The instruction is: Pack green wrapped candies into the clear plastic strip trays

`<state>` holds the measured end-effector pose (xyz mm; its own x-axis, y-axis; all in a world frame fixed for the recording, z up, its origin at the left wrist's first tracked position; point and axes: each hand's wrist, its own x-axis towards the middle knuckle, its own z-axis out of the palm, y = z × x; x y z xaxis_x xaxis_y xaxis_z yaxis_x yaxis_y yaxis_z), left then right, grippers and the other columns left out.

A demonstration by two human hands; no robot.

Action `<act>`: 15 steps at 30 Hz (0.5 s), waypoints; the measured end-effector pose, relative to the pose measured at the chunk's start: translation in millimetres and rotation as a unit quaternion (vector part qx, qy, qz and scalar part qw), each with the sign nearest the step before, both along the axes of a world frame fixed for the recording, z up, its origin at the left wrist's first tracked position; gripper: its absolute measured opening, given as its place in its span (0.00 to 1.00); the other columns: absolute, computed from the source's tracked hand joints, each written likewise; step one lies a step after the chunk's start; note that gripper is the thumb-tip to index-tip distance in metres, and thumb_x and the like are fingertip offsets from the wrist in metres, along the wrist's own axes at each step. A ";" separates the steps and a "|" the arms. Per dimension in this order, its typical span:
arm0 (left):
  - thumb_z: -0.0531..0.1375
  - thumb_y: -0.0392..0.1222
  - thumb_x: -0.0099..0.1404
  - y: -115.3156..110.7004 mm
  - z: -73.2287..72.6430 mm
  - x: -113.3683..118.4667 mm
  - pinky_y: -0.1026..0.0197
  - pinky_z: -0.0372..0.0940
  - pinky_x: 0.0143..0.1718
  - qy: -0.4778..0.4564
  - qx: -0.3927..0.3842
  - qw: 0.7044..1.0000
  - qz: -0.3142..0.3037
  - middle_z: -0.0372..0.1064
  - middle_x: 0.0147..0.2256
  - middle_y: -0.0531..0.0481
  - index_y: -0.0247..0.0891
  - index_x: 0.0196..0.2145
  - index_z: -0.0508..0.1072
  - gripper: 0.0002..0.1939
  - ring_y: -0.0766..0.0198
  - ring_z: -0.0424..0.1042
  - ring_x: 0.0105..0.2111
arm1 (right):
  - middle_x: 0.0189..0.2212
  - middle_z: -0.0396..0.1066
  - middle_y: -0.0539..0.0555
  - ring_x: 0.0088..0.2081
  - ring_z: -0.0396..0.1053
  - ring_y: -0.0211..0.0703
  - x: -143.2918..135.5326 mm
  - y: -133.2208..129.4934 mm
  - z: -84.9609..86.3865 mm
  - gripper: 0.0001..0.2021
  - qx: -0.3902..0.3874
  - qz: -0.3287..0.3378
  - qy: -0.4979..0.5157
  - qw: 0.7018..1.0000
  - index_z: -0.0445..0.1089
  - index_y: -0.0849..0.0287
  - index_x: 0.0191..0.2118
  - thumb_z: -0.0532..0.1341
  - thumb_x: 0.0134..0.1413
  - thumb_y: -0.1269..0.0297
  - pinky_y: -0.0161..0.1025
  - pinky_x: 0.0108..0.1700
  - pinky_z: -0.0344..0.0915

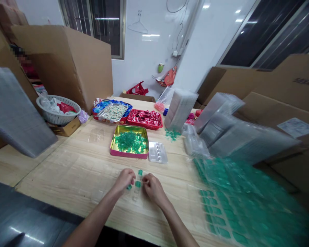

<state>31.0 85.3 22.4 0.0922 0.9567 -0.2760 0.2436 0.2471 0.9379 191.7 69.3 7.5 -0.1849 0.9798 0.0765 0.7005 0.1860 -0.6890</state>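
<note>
On the wooden table a clear plastic tray [135,198] lies between my hands, with a few green pieces [138,184] in its middle column. My left hand [126,178] is at the tray's left side, fingers curled together beside a green piece; what it pinches is too small to make out. My right hand [151,185] is at the right side, fingers bent and pressed together, their contents hidden. Beyond them stands a gold-lined tin [129,154] holding many green pieces [131,141]. A silvery tray with white bumps [158,153] touches the tin's right side.
Stacked clear trays filled with green pieces [229,202] cover the right side. Behind are a red tray of red packets [145,117], a blue-lined tray [112,111] and upright clear stacks [180,109]. At left are a basket [58,117] and a plastic stack [15,113].
</note>
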 end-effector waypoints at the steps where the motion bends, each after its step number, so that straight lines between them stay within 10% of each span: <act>1: 0.51 0.44 0.55 0.6 5.6 -3.3 0.64 0.50 0.22 -0.032 -0.007 0.999 -0.001 0.61 0.16 0.53 0.36 0.23 0.67 0.10 0.67 0.59 0.17 | 0.26 0.66 0.52 0.29 0.64 0.40 1.5 0.4 1.4 0.09 -0.005 -0.018 0.047 0.999 0.68 0.60 0.26 0.53 0.42 0.77 0.35 0.34 0.59; 7: 0.57 0.43 0.51 -4.2 27.6 -5.1 0.66 0.52 0.22 -0.346 -0.054 0.936 0.035 0.65 0.23 0.53 0.35 0.32 0.66 0.11 0.69 0.63 0.20 | 0.23 0.71 0.52 0.23 0.66 0.38 -14.3 -4.9 19.4 0.10 -0.238 -0.019 0.438 0.866 0.71 0.61 0.28 0.65 0.40 0.60 0.37 0.29 0.64; 15: 0.62 0.30 0.42 -8.0 27.0 4.9 0.66 0.55 0.26 -0.327 -0.008 0.944 0.029 0.68 0.25 0.53 0.34 0.33 0.67 0.17 0.70 0.64 0.24 | 0.21 0.71 0.50 0.23 0.67 0.36 -14.3 -5.0 24.6 0.13 -0.277 -0.048 0.549 0.787 0.71 0.63 0.26 0.70 0.31 0.63 0.36 0.29 0.67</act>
<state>35.9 77.3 49.4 0.1947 0.9618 -0.1924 -0.4019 0.2571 0.8789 177.4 64.3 32.1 -0.2283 0.9243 -0.3060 -0.3803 -0.3740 -0.8459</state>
